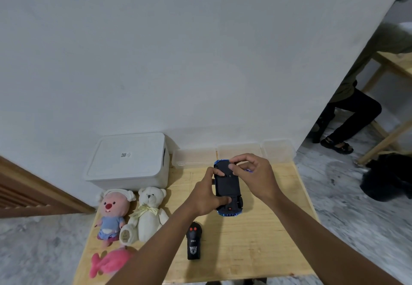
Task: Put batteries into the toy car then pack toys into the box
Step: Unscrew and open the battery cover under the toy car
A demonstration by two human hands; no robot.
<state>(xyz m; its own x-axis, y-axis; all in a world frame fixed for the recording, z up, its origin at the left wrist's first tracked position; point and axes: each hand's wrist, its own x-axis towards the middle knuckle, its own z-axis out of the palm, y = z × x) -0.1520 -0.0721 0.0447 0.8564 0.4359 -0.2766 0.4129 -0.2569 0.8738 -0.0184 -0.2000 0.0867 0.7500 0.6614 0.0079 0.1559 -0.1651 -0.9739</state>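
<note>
Bare forearms (153,253) reach in from the near edge across the table (256,246) to the car (227,184). It is upside down at the table's middle, dark underside up, with blue trim showing at both ends. The left hand (206,197) grasps the car's left flank, its thumb laid across the near end by the wheels. The right hand (256,173) curls over the far end, thumb and forefinger pinching at the underside; whether some small part sits between them I cannot tell. Just nearer than the car lies a black remote (193,241) with red buttons. Left of the car sit a teddy (149,211), a pink-faced plush (110,214) and, nearer, a pink fish (111,262). Further left of the car, against the wall, stands the white box (129,164), lid on. Behind the car, clear tubs (239,150) line the wall. Well to the car's right, another person (354,106) sits.
</note>
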